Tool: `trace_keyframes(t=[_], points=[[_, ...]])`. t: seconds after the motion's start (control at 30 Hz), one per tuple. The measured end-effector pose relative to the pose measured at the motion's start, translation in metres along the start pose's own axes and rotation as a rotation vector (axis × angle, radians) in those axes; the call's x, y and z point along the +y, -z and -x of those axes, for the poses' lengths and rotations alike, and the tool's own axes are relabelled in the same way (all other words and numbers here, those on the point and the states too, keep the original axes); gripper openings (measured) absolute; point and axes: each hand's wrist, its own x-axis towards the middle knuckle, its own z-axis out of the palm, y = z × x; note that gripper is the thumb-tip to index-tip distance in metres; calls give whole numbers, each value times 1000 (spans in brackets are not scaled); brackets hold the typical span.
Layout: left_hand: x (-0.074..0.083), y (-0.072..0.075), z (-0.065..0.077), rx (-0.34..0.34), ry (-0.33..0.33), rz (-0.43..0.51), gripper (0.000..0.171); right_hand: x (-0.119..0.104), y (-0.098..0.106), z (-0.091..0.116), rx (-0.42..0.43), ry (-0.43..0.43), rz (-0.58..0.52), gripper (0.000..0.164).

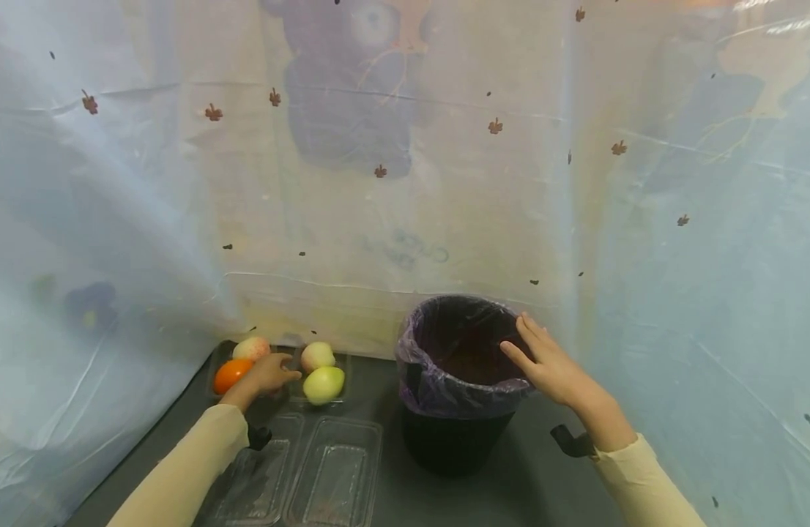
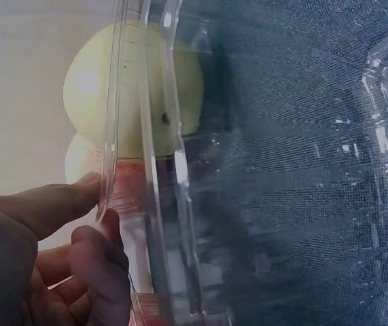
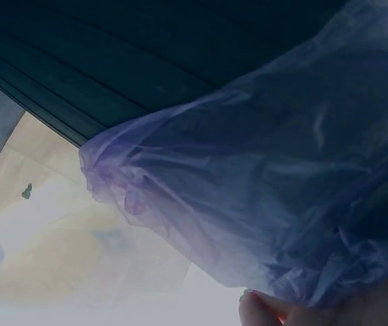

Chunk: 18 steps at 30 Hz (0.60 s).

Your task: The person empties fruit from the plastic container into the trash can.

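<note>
My left hand (image 1: 272,373) is between two clear plastic containers at the back left. In the left wrist view its curled thumb and fingers pinch a clear container rim (image 2: 111,136). The right container (image 1: 346,397) holds a yellow-green fruit (image 1: 324,385) and a pale peach (image 1: 318,356). In the left container sit an orange round fruit (image 1: 231,376) and a pinkish peach (image 1: 252,348). My right hand (image 1: 553,366), fingers straight, rests by the right rim of a black bin (image 1: 444,443). A thin purple bag (image 1: 438,391) lines the bin; fingertips touch its edge in the right wrist view.
Two more clear containers (image 1: 335,468) lie side by side at the front of the dark table (image 1: 497,498). A printed plastic sheet (image 1: 458,219) hangs behind and on both sides. Dark straps (image 1: 570,441) hang at the wrists.
</note>
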Motion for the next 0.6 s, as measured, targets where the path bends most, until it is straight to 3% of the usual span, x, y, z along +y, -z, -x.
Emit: trace_keyframes(t=[0.2,0.4,0.6], points=[[6,-2,1,-9,35,24,72,1,0,0,-1,4,-7,86],[5,-5,1,-31,55,106,84,1,0,0,-1,4,-4,86],[1,-9,-1,-96,62,308,89,1,-1,0,1,3,-9,86]])
